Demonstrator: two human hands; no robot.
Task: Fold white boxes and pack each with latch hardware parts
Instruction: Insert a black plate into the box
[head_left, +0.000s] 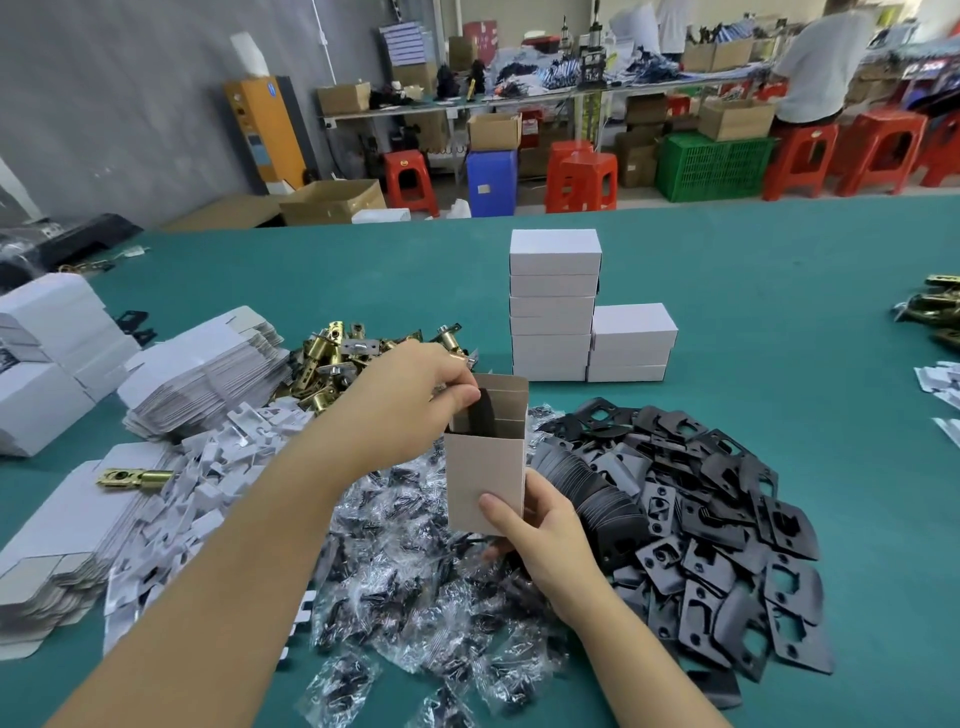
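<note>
black plates (691, 499) right, bagged screws (415, 571) near; right hand (540, 535) grips open box (485, 467), left hand (415, 395) pinches black part (480, 413) inside.

No legible text anywhere.

Left hand (415, 384) raised, fingertips pinched; right hand (535, 525) lower, thumb extended.
</note>
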